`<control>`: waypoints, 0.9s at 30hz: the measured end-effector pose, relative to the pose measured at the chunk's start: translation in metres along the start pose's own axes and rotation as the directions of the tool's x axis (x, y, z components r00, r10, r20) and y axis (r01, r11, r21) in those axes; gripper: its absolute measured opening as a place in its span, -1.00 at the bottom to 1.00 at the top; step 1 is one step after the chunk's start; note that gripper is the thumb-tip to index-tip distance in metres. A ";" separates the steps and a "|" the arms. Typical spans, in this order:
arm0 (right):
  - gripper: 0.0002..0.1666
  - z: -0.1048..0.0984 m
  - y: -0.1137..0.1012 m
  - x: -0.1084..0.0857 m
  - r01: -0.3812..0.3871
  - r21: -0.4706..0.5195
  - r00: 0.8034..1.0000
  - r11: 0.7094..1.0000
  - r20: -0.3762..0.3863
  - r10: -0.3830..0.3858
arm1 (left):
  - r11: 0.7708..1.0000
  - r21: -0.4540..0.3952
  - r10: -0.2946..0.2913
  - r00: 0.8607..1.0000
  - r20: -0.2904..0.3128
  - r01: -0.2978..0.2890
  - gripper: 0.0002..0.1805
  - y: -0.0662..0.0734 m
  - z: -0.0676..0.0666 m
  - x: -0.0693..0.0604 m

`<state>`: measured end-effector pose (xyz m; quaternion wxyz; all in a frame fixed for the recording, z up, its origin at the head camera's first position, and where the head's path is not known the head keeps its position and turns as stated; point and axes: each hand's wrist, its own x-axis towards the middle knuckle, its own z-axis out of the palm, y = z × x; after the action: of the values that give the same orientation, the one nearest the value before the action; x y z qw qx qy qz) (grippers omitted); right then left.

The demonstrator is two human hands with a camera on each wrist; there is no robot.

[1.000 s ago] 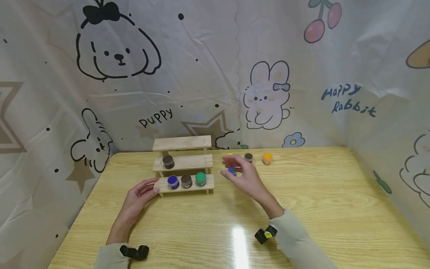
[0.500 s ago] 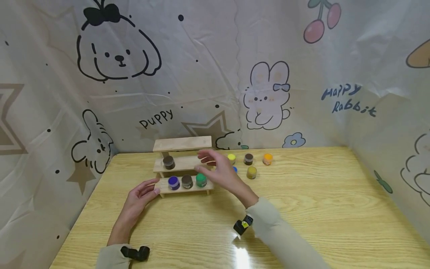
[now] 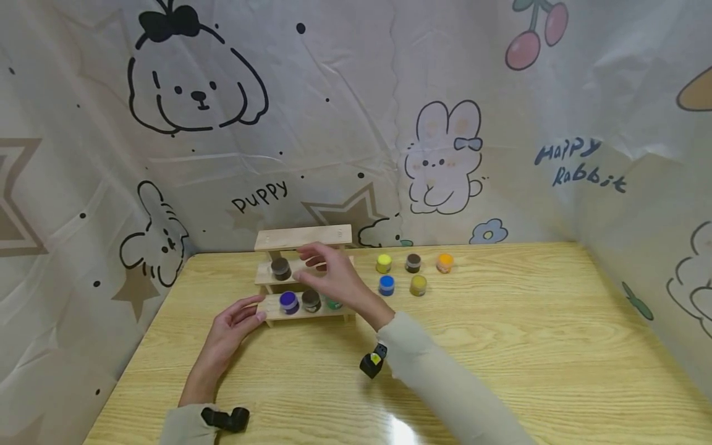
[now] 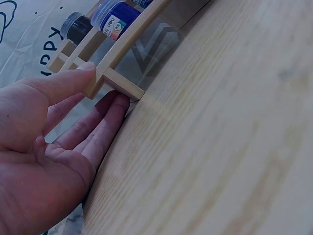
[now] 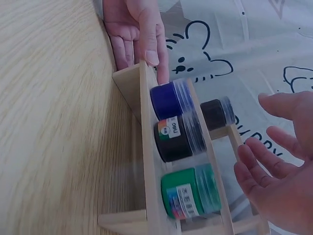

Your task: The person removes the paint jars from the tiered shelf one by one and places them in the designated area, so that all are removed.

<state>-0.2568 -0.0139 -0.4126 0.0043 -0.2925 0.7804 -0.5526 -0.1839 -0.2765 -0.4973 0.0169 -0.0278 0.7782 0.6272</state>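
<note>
A three-tier wooden rack stands at the table's back left. Its bottom shelf carries a purple jar, a dark jar and a green jar, partly hidden in the head view. Another dark jar sits on the middle shelf. My left hand grips the bottom shelf's left end; in the left wrist view the thumb of this hand lies on the shelf end, fingers beside the leg. My right hand, empty with fingers apart, hovers by the middle shelf, right of its jar.
Right of the rack stand a yellow jar, a dark jar, an orange jar, a blue jar and a mustard jar. A printed cloth hangs behind the table.
My right hand has moved left from the loose jars to the rack's middle shelf, uncovering the yellow, blue and mustard jars. My left hand has stayed at the rack's end.
</note>
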 end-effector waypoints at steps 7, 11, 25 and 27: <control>-0.43 0.012 -0.002 0.010 -0.081 -0.058 0.996 0.995 0.039 0.083 | 1.000 0.008 -0.015 1.000 0.003 0.015 -0.41 0.001 0.000 -0.001; -0.43 0.020 0.000 0.017 -0.094 -0.095 0.994 0.991 0.046 0.099 | 1.000 0.012 -0.017 1.000 0.002 0.017 -0.42 0.001 0.000 -0.001; -0.49 0.034 0.001 0.027 -0.128 -0.170 0.991 0.977 0.024 0.134 | 1.000 -0.014 -0.008 1.000 0.013 0.008 -0.42 0.001 0.001 -0.001; -0.50 0.035 0.002 0.027 -0.128 -0.181 0.991 0.975 0.021 0.134 | 1.000 -0.015 -0.008 1.000 0.013 0.008 -0.42 0.001 0.000 -0.001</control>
<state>-0.2690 -0.0560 -0.4190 0.0271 -0.2487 0.8444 -0.4737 -0.1827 -0.2760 -0.4964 0.0241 -0.0268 0.7734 0.6329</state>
